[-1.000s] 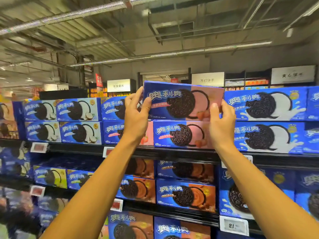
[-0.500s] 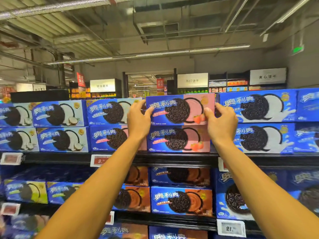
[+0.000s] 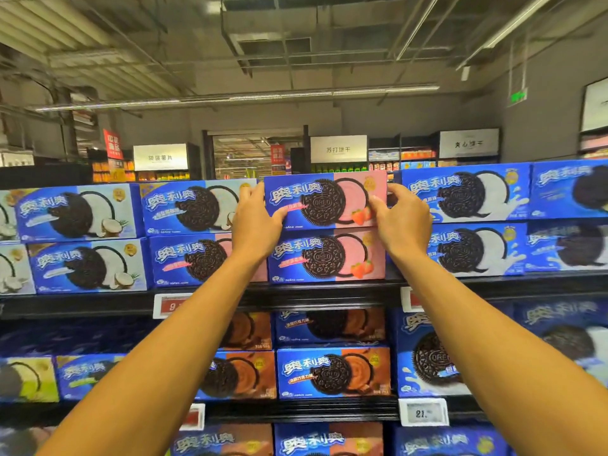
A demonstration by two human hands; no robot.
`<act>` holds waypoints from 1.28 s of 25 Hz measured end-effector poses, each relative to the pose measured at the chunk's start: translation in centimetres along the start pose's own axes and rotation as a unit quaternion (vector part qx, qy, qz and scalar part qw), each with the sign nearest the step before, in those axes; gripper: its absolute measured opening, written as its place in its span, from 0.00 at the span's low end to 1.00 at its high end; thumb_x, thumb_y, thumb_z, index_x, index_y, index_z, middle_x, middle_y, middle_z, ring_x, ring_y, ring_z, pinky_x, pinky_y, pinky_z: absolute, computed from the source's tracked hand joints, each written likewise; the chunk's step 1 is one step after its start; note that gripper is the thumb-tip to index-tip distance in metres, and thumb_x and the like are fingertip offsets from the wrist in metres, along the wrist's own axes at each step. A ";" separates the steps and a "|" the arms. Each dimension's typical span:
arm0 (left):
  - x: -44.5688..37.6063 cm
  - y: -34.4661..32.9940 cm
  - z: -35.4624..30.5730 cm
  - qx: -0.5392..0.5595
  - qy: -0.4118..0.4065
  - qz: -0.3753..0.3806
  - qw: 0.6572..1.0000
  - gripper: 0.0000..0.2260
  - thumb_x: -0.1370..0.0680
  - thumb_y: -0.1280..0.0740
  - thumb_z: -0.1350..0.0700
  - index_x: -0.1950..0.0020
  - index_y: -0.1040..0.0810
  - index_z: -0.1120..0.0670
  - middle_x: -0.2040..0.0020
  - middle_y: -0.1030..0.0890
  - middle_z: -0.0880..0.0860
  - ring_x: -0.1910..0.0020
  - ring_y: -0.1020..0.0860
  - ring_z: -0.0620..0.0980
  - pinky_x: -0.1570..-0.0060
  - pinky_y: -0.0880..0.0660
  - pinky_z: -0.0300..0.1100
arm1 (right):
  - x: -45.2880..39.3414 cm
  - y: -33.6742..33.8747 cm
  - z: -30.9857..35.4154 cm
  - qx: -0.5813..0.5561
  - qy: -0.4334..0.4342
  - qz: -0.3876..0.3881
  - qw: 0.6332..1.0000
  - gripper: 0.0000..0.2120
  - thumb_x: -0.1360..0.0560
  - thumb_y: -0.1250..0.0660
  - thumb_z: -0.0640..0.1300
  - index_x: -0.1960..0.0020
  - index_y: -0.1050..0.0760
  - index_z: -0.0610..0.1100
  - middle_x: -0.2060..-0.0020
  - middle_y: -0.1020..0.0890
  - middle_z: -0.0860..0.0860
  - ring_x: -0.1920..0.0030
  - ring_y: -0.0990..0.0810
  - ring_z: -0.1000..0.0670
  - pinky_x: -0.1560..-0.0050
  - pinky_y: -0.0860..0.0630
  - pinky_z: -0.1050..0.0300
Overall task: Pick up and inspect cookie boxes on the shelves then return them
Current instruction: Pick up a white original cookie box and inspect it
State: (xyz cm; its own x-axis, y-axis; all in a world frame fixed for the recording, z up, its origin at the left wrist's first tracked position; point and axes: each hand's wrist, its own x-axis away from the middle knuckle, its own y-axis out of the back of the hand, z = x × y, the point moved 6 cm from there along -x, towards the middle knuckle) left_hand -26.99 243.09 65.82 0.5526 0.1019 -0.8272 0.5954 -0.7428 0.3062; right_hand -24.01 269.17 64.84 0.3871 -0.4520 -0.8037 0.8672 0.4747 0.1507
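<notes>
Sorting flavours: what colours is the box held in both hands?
Blue on its left, pink on its right, the strawberry box; head view shows it.

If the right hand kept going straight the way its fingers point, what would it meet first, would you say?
Probably the pink-and-blue cookie box at its right end: the right hand already curls around that end, fingers pointing left and shelfward. Depth is unclear.

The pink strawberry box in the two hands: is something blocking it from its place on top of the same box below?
Nothing visible blocks it. The strawberry box, held by the left hand and right hand, already sits on the lower strawberry box, between its neighbours.
</notes>
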 end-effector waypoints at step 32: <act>4.9 -15.5 -18.2 0.378 0.036 0.099 0.920 0.18 0.17 0.40 0.59 0.27 0.35 0.51 0.29 0.30 0.49 0.31 0.30 0.39 0.31 0.32 0.39 | -8.0 17.4 -16.5 -0.411 -0.063 -0.063 0.907 0.14 0.17 0.43 0.37 0.34 0.26 0.45 0.41 0.19 0.51 0.38 0.21 0.52 0.37 0.24 0.51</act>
State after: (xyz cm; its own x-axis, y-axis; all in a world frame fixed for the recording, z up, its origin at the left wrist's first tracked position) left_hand -22.88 267.14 65.59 0.6603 -0.0619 -0.7484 -0.0813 -0.9966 0.0107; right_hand -17.20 293.46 64.36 0.3790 -0.6003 -0.7043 0.3998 0.7926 -0.4604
